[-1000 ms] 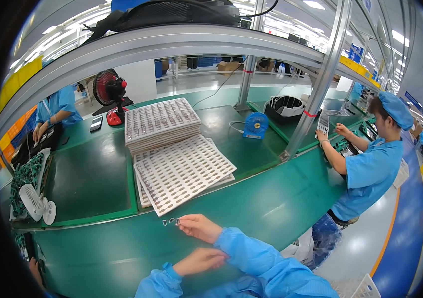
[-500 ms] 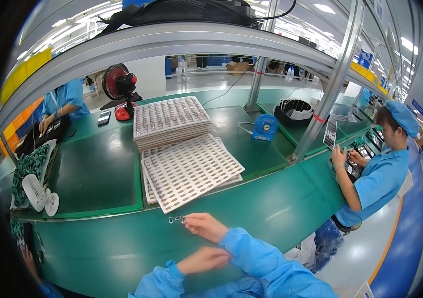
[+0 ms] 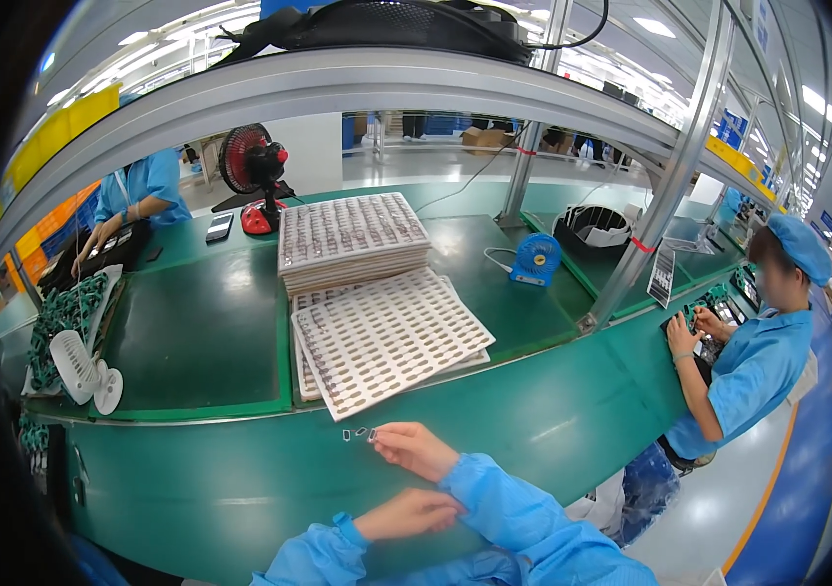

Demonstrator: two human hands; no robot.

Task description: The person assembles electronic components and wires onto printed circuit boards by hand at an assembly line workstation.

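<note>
Small metal clips (image 3: 358, 433) lie in a short row on the green bench (image 3: 553, 430), just in front of the near edge of the white perforated tray (image 3: 386, 337) and just beside the fingertips of the right hand (image 3: 416, 449). That hand reaches forward over the bench, fingers pinched together at the rightmost clip; whether the tips actually close on the piece or only touch it is too small to tell. To handle these well, I judge a light pinch with thumb and forefinger is best, lifting each piece straight up so that its neighbours are not knocked out of line, and keeping the wrist low and steady over the bench. The left hand (image 3: 406, 515) rests nearer the body, loosely curled with the palm turned down; what, if anything, it holds is hidden. Both arms wear blue sleeves. Behind the front tray stands a taller stack of trays (image 3: 352, 239), and beyond it a red desk fan (image 3: 252, 166) and a small blue fan (image 3: 536, 259). A white fan (image 3: 79, 363) lies at the left edge. A person in blue with a cap (image 3: 763, 342) works at the right, well apart
</note>
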